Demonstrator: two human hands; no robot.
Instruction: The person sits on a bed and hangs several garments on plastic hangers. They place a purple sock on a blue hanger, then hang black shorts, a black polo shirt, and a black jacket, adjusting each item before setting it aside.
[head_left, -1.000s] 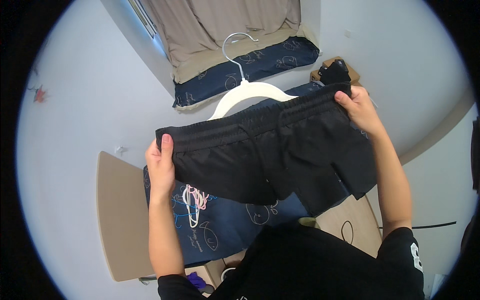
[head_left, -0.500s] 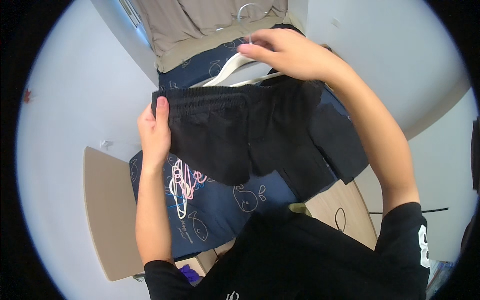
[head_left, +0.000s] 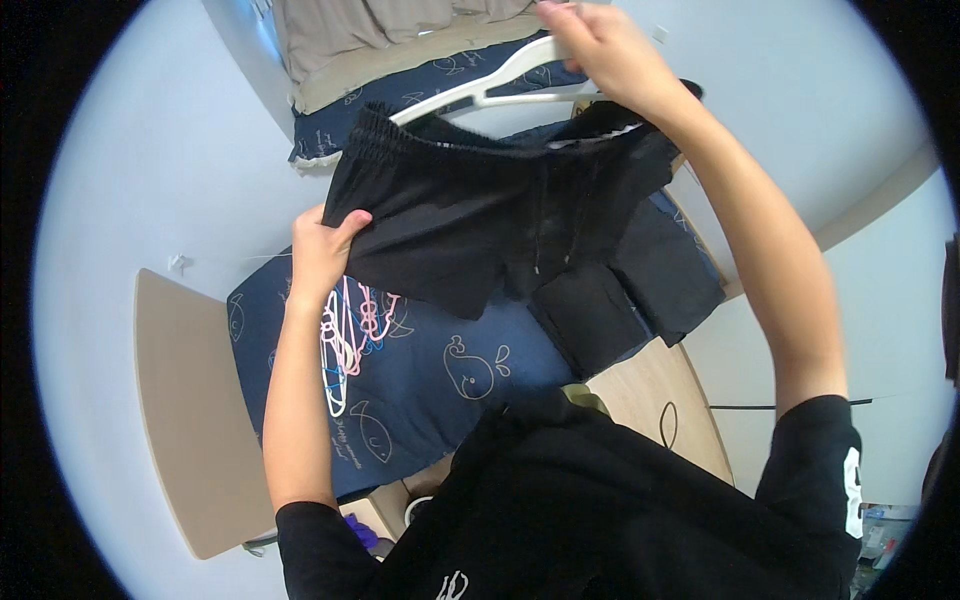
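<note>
Black shorts [head_left: 450, 210] with an elastic waist and a drawstring hang before me over the bed. A white clothes hanger [head_left: 480, 90] is inside their open waistband, its left arm at the left end of the waist. Up by the hanger's neck, my right hand [head_left: 610, 55] is closed on it; the hook is hidden by the hand or out of view. My left hand [head_left: 325, 245] pinches the left side of the shorts, thumb in front, below the waistband. Dark folded garments [head_left: 600, 310] lie on the bed behind the shorts.
Several pink, white and blue hangers [head_left: 350, 330] lie on the navy whale-print bedding [head_left: 420, 400] next to my left forearm. A beige headboard-like panel [head_left: 190, 410] stands at the left. Beige curtains [head_left: 370, 40] hang at the far end. Wooden flooring [head_left: 655, 400] shows at the right.
My right hand has risen with the hanger, and the shorts' waist has lifted and opened around it. My left hand has shifted from the waistband to lower on the shorts' side.
</note>
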